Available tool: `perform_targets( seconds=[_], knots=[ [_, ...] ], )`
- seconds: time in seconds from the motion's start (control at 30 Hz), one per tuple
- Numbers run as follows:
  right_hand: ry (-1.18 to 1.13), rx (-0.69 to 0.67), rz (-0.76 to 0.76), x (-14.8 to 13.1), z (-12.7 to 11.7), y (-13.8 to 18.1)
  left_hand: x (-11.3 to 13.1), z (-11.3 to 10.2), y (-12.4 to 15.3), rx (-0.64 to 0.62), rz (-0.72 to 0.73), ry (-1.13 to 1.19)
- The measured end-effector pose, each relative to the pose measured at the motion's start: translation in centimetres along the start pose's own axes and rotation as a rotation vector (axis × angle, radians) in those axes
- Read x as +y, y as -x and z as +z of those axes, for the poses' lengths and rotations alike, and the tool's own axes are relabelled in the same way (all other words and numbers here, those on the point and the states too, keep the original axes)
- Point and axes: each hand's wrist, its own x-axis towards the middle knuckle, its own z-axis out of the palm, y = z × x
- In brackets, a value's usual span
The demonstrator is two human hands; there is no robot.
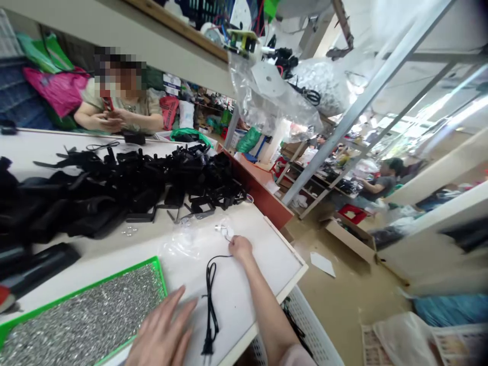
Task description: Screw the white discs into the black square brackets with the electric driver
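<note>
A black power cord [210, 305], bundled in loops with its two-pin plug towards me, lies on the white tabletop [183, 284]. Its loose end runs up to my right hand [241, 248], whose fingers are closed on it. Just beyond the fingertips is a small white and clear piece [223, 230], too small to identify. My left hand [163, 330] is open with fingers spread, beside the right edge of a green tray [157, 264]. The tray holds a mass of small shiny metal parts [95, 315], perhaps screws.
Black plastic parts [171, 175] are heaped across the table's far side. A clear plastic bag [185, 239] lies in front of them. Opposite sits a person [122, 112] holding a red object. An overhead shelf [183, 35] carries bagged parts. A white crate [312, 325] stands below the table's right edge.
</note>
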Motion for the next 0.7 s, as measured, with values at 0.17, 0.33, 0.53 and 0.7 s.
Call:
perform_targets(
  seconds=[0.17,0.33,0.53,0.7],
  knots=[
    [-0.066,-0.005,-0.069,2.6,-1.1,3.6,0.7,4.9,-13.3,-0.121,0.008,-0.062],
    [-0.059,-0.054,-0.022,7.1,-1.5,5.7,-2.0,9.8,-19.4,-0.419,-0.074,-0.005],
    [-0.251,0.028,-0.042,10.1,-0.6,6.5,-2.2,10.7,-19.1,-0.395,-0.156,0.219],
    [-0.589,0.194,-0.217,7.7,-1.1,7.1,1.5,9.9,-18.5,-0.439,-0.196,0.594]
  ],
)
